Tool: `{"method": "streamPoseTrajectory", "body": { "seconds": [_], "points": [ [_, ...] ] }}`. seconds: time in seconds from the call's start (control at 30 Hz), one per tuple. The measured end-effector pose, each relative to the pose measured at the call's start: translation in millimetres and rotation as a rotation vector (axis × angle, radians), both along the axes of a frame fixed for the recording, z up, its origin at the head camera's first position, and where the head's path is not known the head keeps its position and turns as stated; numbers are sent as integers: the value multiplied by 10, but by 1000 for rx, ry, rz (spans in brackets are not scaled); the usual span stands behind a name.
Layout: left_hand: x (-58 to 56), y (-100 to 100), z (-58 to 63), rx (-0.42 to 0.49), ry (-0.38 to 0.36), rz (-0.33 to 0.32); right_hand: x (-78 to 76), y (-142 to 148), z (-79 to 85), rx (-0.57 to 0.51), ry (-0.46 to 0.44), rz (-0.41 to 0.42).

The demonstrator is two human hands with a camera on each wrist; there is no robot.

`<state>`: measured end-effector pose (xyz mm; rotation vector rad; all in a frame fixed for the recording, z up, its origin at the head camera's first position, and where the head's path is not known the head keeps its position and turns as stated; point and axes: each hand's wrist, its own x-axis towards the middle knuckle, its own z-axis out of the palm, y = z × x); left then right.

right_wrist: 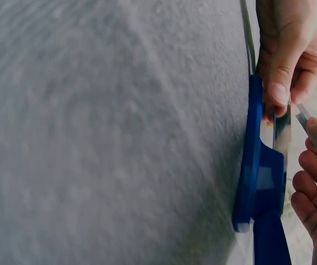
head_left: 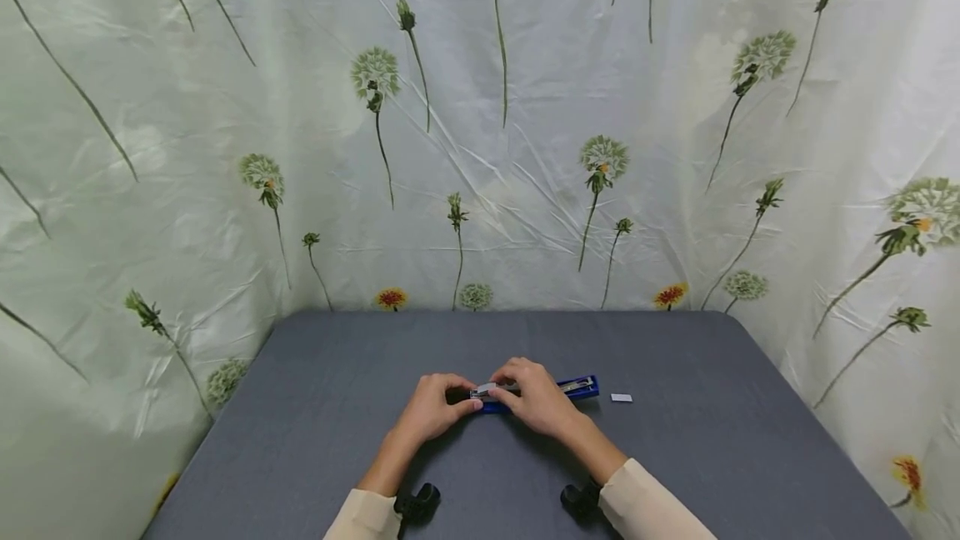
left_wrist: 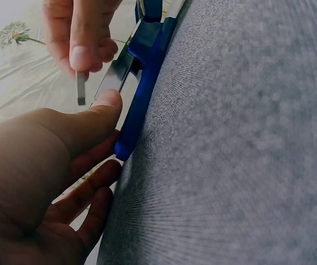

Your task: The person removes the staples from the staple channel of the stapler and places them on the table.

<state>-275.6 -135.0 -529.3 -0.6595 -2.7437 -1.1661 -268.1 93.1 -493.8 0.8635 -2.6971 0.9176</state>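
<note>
A blue stapler lies opened out on the table, its metal magazine exposed. My left hand is at the stapler's left end, pinching the magazine's end between thumb and fingers. Between right thumb and fingers I pinch a short grey strip of staples. My right hand holds that strip just above the magazine, and in the left wrist view a gap shows between them. In the right wrist view the strip slants close to the left thumb.
A small whitish rectangular piece lies just right of the stapler. The grey cloth-covered table reaches back to a flower-printed curtain, which also hangs along both sides.
</note>
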Motion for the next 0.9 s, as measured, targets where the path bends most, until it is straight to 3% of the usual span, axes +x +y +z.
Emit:
{"method": "streamPoseTrajectory", "body": {
  "seconds": [0.9],
  "points": [
    [3, 13, 6, 5, -12, 23, -20, 455, 200, -79, 64, -10]
  ]
}}
